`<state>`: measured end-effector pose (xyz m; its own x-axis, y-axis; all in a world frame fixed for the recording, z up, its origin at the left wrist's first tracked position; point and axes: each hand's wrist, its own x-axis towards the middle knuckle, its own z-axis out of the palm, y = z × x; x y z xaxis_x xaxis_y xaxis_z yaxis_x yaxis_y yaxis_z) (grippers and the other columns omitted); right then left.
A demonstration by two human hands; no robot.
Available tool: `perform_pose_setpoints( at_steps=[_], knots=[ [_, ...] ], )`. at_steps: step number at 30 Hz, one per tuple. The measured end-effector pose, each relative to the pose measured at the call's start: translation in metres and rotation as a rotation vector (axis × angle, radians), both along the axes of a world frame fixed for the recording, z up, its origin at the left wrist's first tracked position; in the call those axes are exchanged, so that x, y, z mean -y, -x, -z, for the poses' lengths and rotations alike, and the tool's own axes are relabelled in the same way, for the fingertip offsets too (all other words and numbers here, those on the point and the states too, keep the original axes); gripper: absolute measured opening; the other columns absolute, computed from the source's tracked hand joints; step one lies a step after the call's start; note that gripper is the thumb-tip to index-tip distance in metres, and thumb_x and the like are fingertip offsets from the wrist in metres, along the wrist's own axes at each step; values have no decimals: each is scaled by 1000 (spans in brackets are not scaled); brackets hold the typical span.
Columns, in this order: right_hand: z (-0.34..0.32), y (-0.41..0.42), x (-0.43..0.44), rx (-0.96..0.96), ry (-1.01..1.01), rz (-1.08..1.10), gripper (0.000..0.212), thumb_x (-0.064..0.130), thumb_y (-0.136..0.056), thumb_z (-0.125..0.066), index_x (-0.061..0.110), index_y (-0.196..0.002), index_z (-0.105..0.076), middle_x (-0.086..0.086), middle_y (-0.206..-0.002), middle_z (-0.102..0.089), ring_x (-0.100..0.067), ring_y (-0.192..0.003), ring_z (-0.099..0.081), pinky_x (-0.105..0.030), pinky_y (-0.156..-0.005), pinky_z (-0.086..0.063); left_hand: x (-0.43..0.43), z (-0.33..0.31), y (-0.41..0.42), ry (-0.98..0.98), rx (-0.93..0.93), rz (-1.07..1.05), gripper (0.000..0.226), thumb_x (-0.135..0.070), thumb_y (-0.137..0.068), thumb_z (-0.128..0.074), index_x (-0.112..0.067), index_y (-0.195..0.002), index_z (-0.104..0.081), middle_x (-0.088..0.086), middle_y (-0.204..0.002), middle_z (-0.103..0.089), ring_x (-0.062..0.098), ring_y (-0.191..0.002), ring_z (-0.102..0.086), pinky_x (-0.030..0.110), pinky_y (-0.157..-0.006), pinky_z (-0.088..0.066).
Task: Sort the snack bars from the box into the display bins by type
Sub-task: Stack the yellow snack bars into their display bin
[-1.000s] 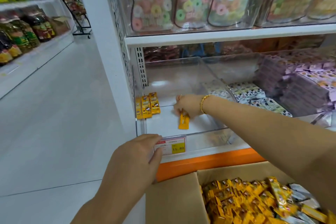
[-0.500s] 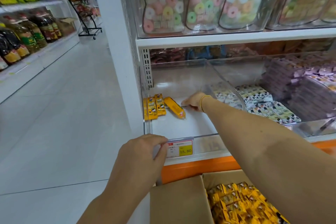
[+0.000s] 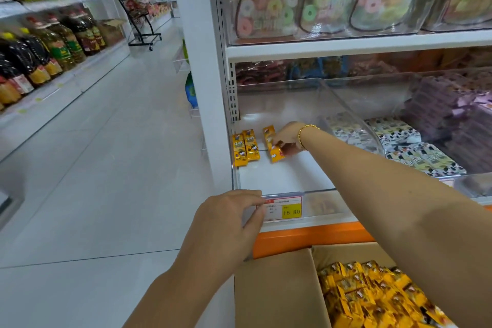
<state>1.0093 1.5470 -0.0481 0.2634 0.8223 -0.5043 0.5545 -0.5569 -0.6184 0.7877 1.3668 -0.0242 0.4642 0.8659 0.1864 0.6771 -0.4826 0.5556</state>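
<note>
Gripping yellow bar in clear bin: right hand; two bars alongside.

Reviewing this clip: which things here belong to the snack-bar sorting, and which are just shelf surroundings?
Job: right hand gripping a yellow bar; placed bars; display bin, its front edge held by the left hand; cardboard box of loose bars.
Surroundings: cow-print packets; purple packets; ring-candy jars; oil bottles; price tag.

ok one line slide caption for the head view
Right hand holds a yellow snack bar beside two others in the clear bin; left hand grips its front lip.
</note>
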Motion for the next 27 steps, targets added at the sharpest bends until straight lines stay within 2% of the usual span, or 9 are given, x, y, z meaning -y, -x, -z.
perform_pose_setpoints(
  at_steps=[3, 6, 8, 11, 17, 19, 21, 23, 27],
  knots=[
    [-6, 4, 1, 55, 19, -2, 23, 12, -97, -53, 1, -77, -54, -13, -86, -60, -28, -96, -59, -37, -102, -45, 0, -2, -1, 9, -21, -4, 34, -39, -96, -46, -37, -128, -56, -22, -136, -49, -6, -119, -41, 6, -95, -32],
    [-8, 11, 2, 40, -5, -55, 11, 4, -96, -51, -1, -103, -58, -13, -91, -59, -25, -86, -58, -38, -104, -43, -1, -3, -2, 11, -26, -16, 32, -38, -96, -45, -35, -125, -60, -19, -134, -52, -4, -113, -46, -2, -82, -32],
    [-4, 18, 4, 51, 7, -49, 12, 10, -97, -52, 1, -94, -58, -13, -86, -62, -22, -80, -61, -36, -100, -47, -2, -6, -3, 24, -29, -25, 30, -37, -96, -46, -33, -121, -62, -18, -132, -55, -3, -108, -48, -3, -73, -32],
    [0, 25, 3, 75, -55, -77, 19, 20, -88, -67, 2, -93, -62, -13, -101, -68, -25, -94, -68, -37, -88, -55, 0, -8, -4, -7, -53, -18, 32, -38, -97, -44, -33, -125, -60, -17, -133, -55, 0, -116, -50, 0, -78, -31],
    [-12, 21, 14, 577, -66, -272, 18, 11, -78, -63, 8, -63, -55, -10, -67, -59, -22, -59, -59, -30, -60, -55, 6, -10, -5, -26, -72, -17, 35, -40, -97, -45, -33, -129, -57, -17, -136, -52, 1, -120, -48, 11, -92, -34],
    [-12, 13, 19, 764, -72, -297, 8, 12, -84, -57, 5, -83, -62, -11, -80, -62, -23, -73, -62, -29, -68, -51, 7, -8, -4, -18, -70, -16, 35, -40, -97, -45, -34, -129, -56, -17, -138, -50, 1, -122, -46, 12, -95, -34],
    [-3, 0, 15, 954, -109, -262, 27, 16, -92, -50, 3, -115, -57, -17, -116, -57, -31, -110, -53, -35, -94, -41, 7, -8, -4, -12, -64, -15, 35, -39, -97, -45, -33, -129, -57, -17, -138, -50, 1, -124, -45, 13, -98, -33],
    [3, -7, 14, 1045, -148, -278, 37, 14, -93, -50, 3, -128, -50, -19, -132, -41, -34, -119, -43, -36, -100, -37, 6, -8, -4, -17, -54, -17, 34, -38, -96, -46, -32, -127, -59, -16, -137, -52, 1, -122, -47, 12, -96, -34],
    [-3, -5, 18, 857, -229, -181, 37, 12, -96, -43, -2, -130, -39, -23, -131, -43, -36, -116, -50, -35, -93, -44, 5, -10, -2, 13, -3, -41, 31, -37, -95, -49, -32, -123, -62, -16, -133, -55, 3, -119, -49, 11, -90, -36]
  ],
)
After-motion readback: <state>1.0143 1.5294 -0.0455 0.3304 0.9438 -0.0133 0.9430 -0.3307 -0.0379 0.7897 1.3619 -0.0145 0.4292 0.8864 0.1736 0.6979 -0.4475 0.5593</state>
